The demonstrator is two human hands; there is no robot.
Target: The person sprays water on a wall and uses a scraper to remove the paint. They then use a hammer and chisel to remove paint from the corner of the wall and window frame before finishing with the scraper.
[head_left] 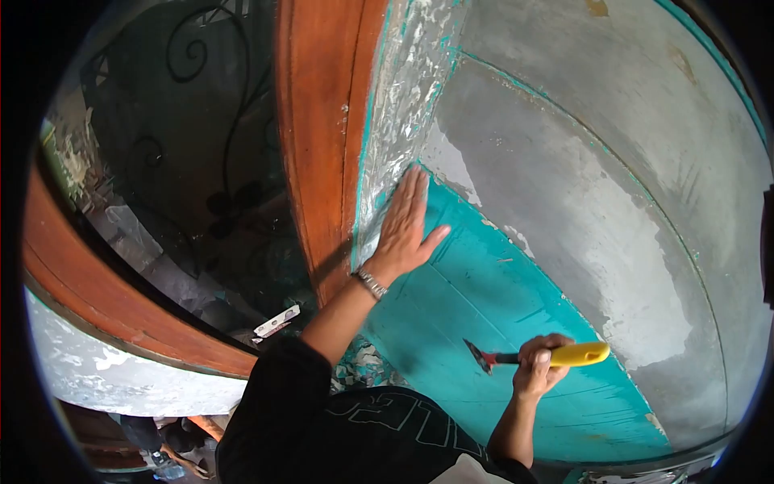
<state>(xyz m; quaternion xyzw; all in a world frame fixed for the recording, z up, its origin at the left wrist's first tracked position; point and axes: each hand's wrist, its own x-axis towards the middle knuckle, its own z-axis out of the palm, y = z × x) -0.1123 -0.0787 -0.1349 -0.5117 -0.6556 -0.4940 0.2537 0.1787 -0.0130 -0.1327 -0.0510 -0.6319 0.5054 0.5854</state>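
My left hand (405, 230), a metal watch (372, 284) at its wrist, lies flat with the fingers stretched up the corner where the wall meets the door frame. Beneath its thumb side is turquoise paint (463, 274). In my right hand (538, 367) is a paint scraper (582, 355) with a yellow handle, gripped near the neck. Its reddish, worn blade (482, 357) points left, in front of the turquoise lower wall. Above the turquoise, grey wall (556, 169) shows, with ragged paint edges between them.
An orange-brown wooden frame (326, 121) stands left of the corner, beside a dark opening with curled ironwork (238, 121). Paint flakes (367, 363) lie at the wall's foot. A white perforated strip (276, 321) lies by the frame. At lower left, another person's arm (184, 461) shows.
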